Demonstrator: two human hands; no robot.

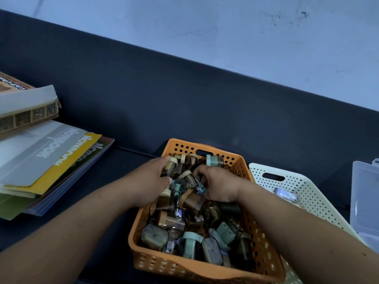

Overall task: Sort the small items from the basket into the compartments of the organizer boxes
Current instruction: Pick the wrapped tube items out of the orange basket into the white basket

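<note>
The basket (155, 263) is orange plastic, rectangular with rounded corners. Its walls are punched with rows of round holes, and a slot handle is cut in the far end. It stands on the dark, matte tabletop (123, 167), straight in front of the person. It is heaped with items (190, 228), which are small squat bodies of smoky, see-through plastic. They are round or rounded-square and wear opaque caps or bands in cream, tan, sage green and pale blue. They lie jumbled at all angles, touching and overlapping.

Both hands are down in the far half of the heap. The left hand (151, 177) has its fingers curled round a cream-capped item (171, 165) near the far left corner. The right hand (217, 185) is knuckles-up with its fingers bent into the pile; whether it grips anything I cannot tell.

Just right of the basket, touching its side, a white basket (307, 193) of the same perforated make lies tilted, with a small pale, clear piece (286, 194) inside. At the right edge stands a frosted translucent organizer box (365, 201). Well to the left sits a fanned stack of glossy notebooks (51, 156), grey, yellow and green. A worn cardboard box (26, 107) rests on them.
</note>
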